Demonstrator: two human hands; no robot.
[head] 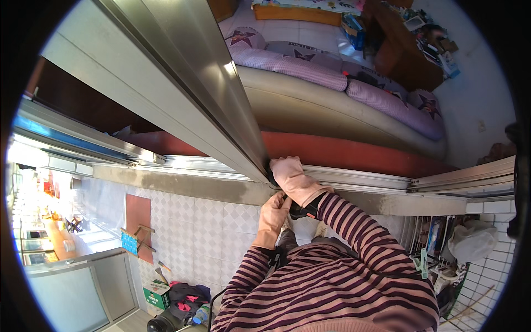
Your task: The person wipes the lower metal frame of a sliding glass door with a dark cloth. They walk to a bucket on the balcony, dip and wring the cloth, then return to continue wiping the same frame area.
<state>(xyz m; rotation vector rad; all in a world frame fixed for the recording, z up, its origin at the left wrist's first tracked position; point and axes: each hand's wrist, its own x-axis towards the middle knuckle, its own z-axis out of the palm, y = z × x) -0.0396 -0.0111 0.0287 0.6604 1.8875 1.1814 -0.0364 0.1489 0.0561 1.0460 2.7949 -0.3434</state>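
Observation:
In the head view, both my hands are at the foot of an upright aluminium window post, low by the window track. My right hand rests over the metal track, knuckles up, against the post's lower end; its fingertips are hidden. Just nearer to me, my left hand is at the edge of the concrete sill, with thumb and fingers pinched together. A small dark item shows between the hands and the post, too hidden to name. Whether either hand grips something is unclear.
Behind the window lies a sofa with purple cushions. A folding stool stands on the tiled floor at left, near a green carton and heaped clothes. A wire rack is at right.

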